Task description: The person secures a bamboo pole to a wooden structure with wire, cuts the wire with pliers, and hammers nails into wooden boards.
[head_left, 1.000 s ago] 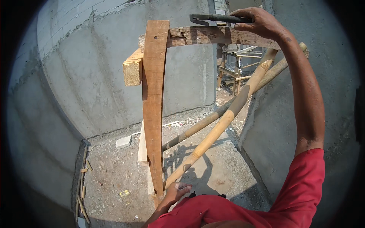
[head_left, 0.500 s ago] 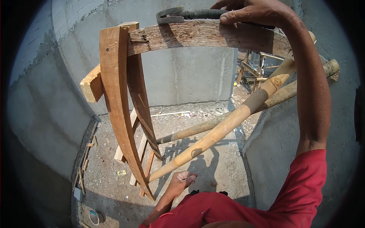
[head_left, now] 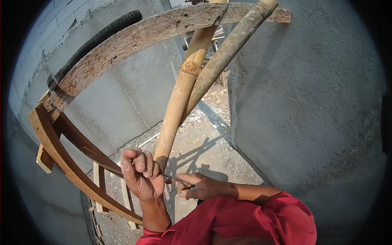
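Note:
My left hand [head_left: 143, 173] is raised low in the middle, palm toward me and fingers curled; what they hold, if anything, is hard to make out. Close beside it, my right hand [head_left: 200, 185] is closed on a few thin dark wires [head_left: 179, 179], whose ends reach the edge of my left palm. A hammer [head_left: 98, 45] with a black-wrapped handle rests along the top of the weathered plank [head_left: 134, 38], its head mostly out of sight at the plank's left end.
Two bamboo poles [head_left: 177, 106] cross beneath the plank and slant down toward my hands. Brown wooden uprights [head_left: 77, 159] stand at the left. A rough grey wall [head_left: 306, 102] rises on the right, and debris lies on the concrete floor [head_left: 192, 143].
My right hand has left the hammer on the plank and come down beside my left hand, where it grips the wires. My left hand has risen, and the view has turned to the right.

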A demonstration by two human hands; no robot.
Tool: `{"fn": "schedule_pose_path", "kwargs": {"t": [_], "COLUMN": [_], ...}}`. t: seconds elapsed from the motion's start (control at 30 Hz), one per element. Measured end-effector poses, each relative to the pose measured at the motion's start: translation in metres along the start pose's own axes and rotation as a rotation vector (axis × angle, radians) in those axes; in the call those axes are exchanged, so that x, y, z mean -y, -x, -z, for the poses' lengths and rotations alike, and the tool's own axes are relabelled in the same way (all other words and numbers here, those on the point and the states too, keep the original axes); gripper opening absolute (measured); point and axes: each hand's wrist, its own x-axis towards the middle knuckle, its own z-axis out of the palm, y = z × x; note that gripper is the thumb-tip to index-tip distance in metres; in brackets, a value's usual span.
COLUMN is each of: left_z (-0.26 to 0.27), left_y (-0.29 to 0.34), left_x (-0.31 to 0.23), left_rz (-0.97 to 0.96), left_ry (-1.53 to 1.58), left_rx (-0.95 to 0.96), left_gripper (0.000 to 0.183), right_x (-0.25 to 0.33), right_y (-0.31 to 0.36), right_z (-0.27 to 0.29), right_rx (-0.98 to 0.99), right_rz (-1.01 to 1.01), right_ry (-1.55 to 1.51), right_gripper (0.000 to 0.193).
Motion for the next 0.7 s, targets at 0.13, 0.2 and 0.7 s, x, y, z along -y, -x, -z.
{"fn": "schedule_pose_path", "kwargs": {"t": [0.13,0.2,0.7], "left_z": [-0.042,-0.068,-0.215], "left_y": [-0.043,-0.057,-0.197], "left_x": [0.009,0.027,0.153], "left_rz": [-0.208,-0.230,-0.679], "left_ry": [-0.007,-0.025,-1.332], "left_rx": [0.006,-0.001,0.215], "left_gripper": [0.032,0.031,0.056], "right_x": [0.011,0.031,-0.023], "right_y": [0.053,0.077,0.116], "right_z": [0.073,0.109,0.296], "right_rx": [-0.211,-0.237,-0.886], "right_rz": [-0.200,-0.110,-0.070], "right_ry": [-0.090,0.026,-0.560], "right_gripper": [0.041,0.033,0.027]}}
